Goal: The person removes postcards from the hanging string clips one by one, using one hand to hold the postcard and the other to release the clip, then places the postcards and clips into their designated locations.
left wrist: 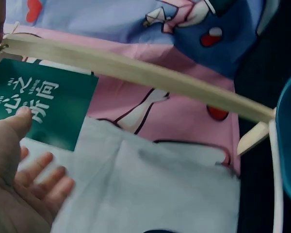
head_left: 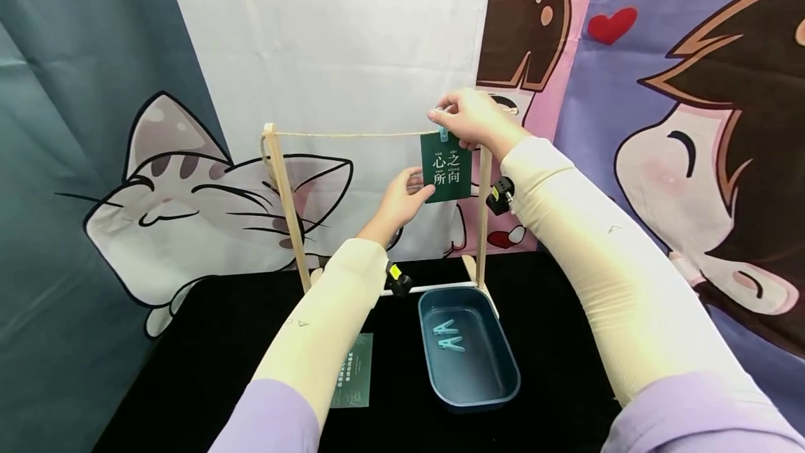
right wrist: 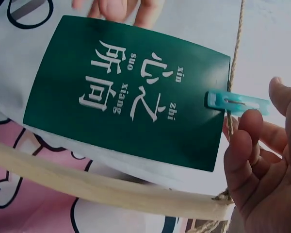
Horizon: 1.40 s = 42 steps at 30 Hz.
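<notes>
A green card [head_left: 446,173] with white Chinese characters hangs near the right end of a string [head_left: 352,135]. A light-blue clothespin [right wrist: 233,102] clamps the card's top edge to that string. My right hand [head_left: 478,117] is at the clothespin; in the right wrist view its thumb stands apart from the pin, and a fingertip lies close against the pin's side. Beside the card's lower left edge is my left hand [head_left: 402,198], fingers spread and loosely bent. Its thumb overlaps the card in the left wrist view; whether it touches is unclear.
Two wooden posts, left [head_left: 286,208] and right [head_left: 483,222], carry the string. A blue bin [head_left: 472,383] with two clothespins [head_left: 449,335] stands on the black table. Another green card [head_left: 357,376] lies partly behind my left forearm. A printed cloth [head_left: 377,33] hangs behind.
</notes>
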Tool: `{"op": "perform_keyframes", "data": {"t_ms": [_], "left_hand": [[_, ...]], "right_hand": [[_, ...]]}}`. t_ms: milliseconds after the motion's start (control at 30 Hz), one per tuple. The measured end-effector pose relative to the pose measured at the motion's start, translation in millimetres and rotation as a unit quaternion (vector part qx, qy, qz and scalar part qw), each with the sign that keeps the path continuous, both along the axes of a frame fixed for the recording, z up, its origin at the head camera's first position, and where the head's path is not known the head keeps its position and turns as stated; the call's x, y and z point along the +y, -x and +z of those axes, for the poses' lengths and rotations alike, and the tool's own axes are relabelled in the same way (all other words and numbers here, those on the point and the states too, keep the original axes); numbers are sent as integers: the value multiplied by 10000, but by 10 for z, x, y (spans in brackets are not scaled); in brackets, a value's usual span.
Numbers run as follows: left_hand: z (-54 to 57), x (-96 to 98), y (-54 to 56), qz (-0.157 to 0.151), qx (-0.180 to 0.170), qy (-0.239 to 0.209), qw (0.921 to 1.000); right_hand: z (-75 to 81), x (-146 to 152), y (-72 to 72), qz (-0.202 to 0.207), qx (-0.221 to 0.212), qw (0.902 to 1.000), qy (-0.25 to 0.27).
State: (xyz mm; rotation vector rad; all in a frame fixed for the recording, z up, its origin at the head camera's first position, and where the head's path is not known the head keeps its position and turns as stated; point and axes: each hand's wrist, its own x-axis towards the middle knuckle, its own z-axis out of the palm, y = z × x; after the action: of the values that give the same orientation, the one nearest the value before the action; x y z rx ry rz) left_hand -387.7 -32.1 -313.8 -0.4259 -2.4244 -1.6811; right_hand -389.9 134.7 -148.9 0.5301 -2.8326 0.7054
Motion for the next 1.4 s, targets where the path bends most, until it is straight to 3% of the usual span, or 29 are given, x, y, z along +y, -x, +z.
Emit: {"op": "perform_keyframes", "data": {"t_ms": [67,200,367,667,933,1133,1267,1400], "left_hand": [[-6,68,32,-17,196,-212,9996],[1,148,41,292,556,-506,9967],[12,146,13,576,719,-605,9939],[72,120,-39,596,630,-373,9955],[-10,81,-65,504,425,-372,9971],[-88,19,-91,669,442,-371,9961],[-149,-48,-146,851,162,-443,9953],[-225,-142,-207,995,-127,-481,9938]], "right_hand": [[-8,-15,4,-5,29,10000,69],[-25,-28,16,-74,118,9991,397],[-109,-45,78,-207,397,9949,905],[-170,-80,101,27,999,9829,1544],[-203,-125,88,343,1321,9618,2373],[-206,-134,53,511,917,9534,2829],[-273,-135,23,613,700,9443,3156],[-389,-115,13,753,765,9377,3305]]}}
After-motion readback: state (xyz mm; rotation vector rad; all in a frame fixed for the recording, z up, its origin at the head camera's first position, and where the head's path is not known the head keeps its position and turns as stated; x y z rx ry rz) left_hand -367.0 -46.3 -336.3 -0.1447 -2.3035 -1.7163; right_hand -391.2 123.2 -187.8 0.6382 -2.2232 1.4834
